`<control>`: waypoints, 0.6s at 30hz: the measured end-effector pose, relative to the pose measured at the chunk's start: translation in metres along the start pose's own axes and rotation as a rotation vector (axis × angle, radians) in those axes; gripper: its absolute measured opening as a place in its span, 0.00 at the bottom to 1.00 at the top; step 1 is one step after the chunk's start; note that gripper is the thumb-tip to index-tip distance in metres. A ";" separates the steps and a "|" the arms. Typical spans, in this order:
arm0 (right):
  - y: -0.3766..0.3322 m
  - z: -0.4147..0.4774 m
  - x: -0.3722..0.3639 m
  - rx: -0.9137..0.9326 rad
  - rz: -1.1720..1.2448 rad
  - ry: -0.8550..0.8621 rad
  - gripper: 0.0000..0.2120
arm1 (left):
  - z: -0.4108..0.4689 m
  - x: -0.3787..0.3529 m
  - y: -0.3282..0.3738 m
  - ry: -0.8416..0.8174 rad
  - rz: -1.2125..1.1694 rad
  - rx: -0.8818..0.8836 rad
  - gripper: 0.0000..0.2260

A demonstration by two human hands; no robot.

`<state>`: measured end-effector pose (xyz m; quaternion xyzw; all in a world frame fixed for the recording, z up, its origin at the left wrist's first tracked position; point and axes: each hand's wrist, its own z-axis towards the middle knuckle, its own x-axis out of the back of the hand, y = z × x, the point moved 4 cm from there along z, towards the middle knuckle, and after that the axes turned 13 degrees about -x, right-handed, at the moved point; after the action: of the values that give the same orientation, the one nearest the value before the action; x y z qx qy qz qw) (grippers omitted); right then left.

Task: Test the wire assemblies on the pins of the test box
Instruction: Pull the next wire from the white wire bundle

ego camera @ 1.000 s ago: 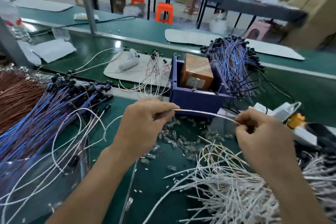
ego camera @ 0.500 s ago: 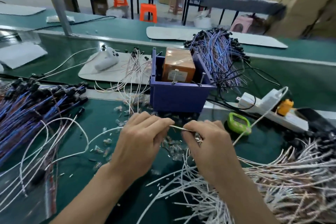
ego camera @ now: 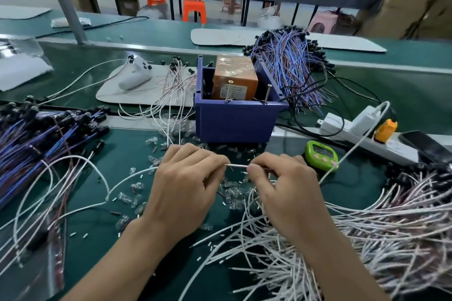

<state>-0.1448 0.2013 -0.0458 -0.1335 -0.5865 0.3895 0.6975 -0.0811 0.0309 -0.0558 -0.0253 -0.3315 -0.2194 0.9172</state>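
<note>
Between left hand (ego camera: pixel 186 186), right hand (ego camera: pixel 287 193): wire (ego camera: pixel 238 166)

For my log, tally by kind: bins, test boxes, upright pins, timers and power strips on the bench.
Blue bin: 1
Orange-brown test box: 1
Upright pins: 2
Green timer: 1
White power strip: 1
Total: 6

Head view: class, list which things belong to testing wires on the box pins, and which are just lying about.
Job: left hand, right hand, wire between them, test box, pins, wire pile.
Lying about: timer, power strip, phone, stool.
</note>
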 end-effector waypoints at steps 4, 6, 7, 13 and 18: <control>0.008 0.001 -0.002 -0.059 0.045 -0.018 0.08 | 0.000 0.001 0.001 0.007 0.015 -0.011 0.04; 0.007 0.001 0.001 -0.061 0.071 -0.008 0.09 | -0.001 0.001 0.000 0.020 0.025 -0.011 0.05; 0.007 0.000 0.002 -0.061 0.080 -0.001 0.09 | -0.001 0.001 0.000 0.026 0.028 -0.010 0.05; 0.007 0.001 0.015 -0.083 0.134 0.041 0.12 | -0.001 0.006 0.000 0.046 0.043 0.029 0.04; 0.008 0.003 0.032 -0.107 0.153 0.131 0.12 | -0.005 0.015 -0.011 0.031 0.020 0.179 0.07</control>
<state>-0.1504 0.2284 -0.0278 -0.2399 -0.5478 0.4001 0.6945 -0.0730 0.0145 -0.0516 0.0570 -0.3354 -0.1802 0.9229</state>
